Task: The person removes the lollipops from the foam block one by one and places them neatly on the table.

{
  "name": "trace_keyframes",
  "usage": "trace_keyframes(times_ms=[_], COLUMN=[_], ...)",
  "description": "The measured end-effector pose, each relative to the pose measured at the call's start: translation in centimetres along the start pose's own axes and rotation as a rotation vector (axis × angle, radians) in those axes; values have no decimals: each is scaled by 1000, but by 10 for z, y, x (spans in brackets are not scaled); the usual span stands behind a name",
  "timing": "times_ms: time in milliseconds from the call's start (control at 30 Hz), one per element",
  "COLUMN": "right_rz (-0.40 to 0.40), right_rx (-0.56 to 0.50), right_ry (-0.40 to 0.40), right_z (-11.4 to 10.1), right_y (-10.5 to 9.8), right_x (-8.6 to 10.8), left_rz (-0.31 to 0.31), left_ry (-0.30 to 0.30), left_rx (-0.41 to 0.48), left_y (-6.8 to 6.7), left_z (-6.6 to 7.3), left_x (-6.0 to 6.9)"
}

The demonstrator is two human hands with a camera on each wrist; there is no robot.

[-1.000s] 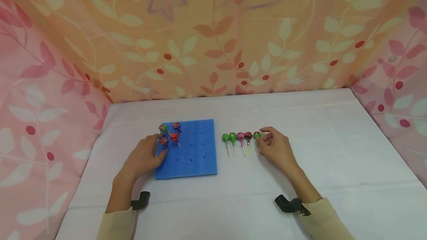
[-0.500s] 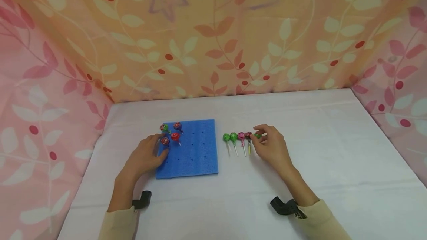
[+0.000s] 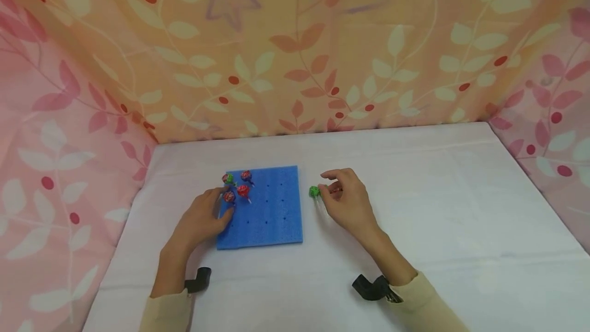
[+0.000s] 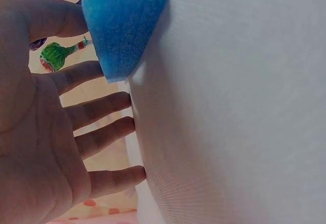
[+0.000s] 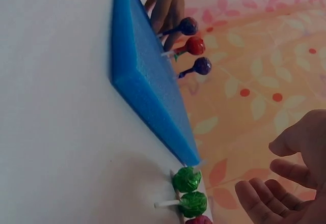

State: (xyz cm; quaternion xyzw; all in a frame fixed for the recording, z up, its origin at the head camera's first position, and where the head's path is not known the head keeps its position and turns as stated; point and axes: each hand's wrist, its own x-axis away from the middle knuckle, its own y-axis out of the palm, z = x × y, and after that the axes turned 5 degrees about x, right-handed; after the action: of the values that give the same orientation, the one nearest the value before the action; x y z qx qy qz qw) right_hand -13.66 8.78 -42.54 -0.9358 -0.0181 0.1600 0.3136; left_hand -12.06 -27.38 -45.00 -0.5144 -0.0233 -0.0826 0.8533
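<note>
Against the left edge of a blue foam board [image 3: 276, 233] rests my left hand [image 3: 198, 219], its fingers straight. In the left wrist view the thumb lies on the foam, and the other fingertips touch the white cloth. Several wrapped lollipops stand in the board's back left part, among them a red one [image 3: 243, 190] and a green-and-red one [image 4: 55, 56]. My right hand [image 3: 349, 201] is above a row of lollipops, loosely curled and holding nothing. It hides most of the row in the head view; a green lollipop [image 3: 314, 191] shows beside its fingertips. The right wrist view shows another green one [image 5: 193, 204] and part of a pink one [image 5: 202, 220].
Small dark holes dot the foam board. A white cloth [image 3: 438, 209] covers the table. Patterned fabric [image 3: 295, 55] hangs behind the table and along both sides. A black wrist mount [image 3: 369, 287] sticks out from the right sleeve, and another [image 3: 199, 279] from the left.
My right hand has moved left along the lollipop row, from its right end to near the green ones at its left end. The left hand has stayed at the board's edge.
</note>
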Motion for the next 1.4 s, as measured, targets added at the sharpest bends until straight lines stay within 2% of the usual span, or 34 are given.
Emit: trace_keyframes(times_ms=[200,400,733,1033,1167,1400], right_rz=[-3,-66,-105,-130,-165,-235], right_rx=[-29,-78,-31,-56,-73,-133], right_ry=[-23,-28,-77,-86,-65,-101], right_z=[-6,-12,-16,-15,-15,-18], right_y=[2,8,15,14,17,32], right_x=[2,4,5,3,7,10], left_rz=[17,11,19,38,19,30], left_ry=[24,16,25,46,53,79], left_rx=[-6,-13,1,-7,7,-10], left_y=[0,-2,2,-3,-2,-4], left_z=[2,-1,-1,-2,-2,-1], left_x=[-1,2,1,-1,-2,-2])
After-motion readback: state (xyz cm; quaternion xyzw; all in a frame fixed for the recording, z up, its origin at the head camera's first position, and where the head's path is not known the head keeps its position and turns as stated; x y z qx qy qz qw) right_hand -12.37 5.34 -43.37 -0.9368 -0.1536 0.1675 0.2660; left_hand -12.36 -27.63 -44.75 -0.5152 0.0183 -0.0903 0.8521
